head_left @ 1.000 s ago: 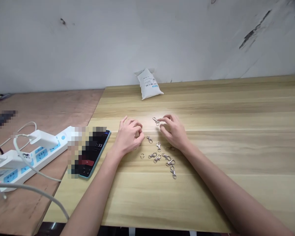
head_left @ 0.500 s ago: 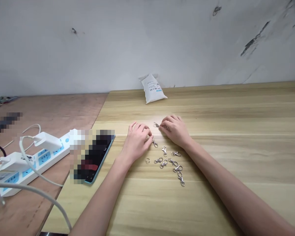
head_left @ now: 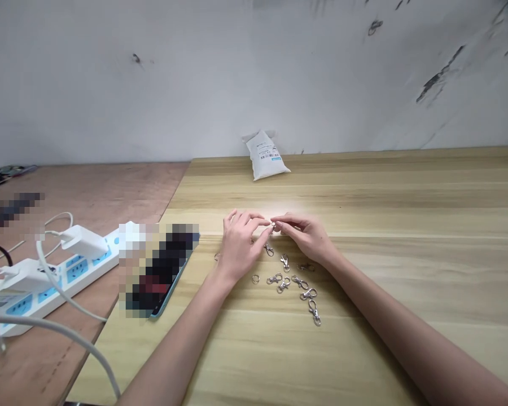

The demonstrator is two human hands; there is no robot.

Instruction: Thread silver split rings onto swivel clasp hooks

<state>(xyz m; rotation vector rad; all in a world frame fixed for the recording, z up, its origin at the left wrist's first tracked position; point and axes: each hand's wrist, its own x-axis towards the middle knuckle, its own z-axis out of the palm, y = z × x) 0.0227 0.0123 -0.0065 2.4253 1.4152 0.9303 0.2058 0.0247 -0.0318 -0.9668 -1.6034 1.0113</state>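
Note:
My right hand (head_left: 307,234) pinches a small silver swivel clasp (head_left: 274,226) between thumb and fingertips, just above the table. From the other side, the thumb and index finger of my left hand (head_left: 243,239) close on the same clasp, mostly hidden by the fingertips. Another swivel clasp (head_left: 269,249) lies right below my left thumb. Several more clasps lie nearer to me, among them an upright-lying one (head_left: 285,262) and the nearest one (head_left: 314,312). A loose metal ring (head_left: 255,278) rests left of them. Part of another ring (head_left: 217,256) shows beside my left wrist.
A white labelled pouch (head_left: 267,158) lies at the back of the wooden table (head_left: 406,203), by the wall. On the left are a partly blurred phone (head_left: 169,282) and a white power strip (head_left: 74,276) with plugged-in chargers and cables (head_left: 76,338).
My right hand has brought the clasp slightly toward me, and my left thumb and index finger have come to meet it. The view has shifted a little.

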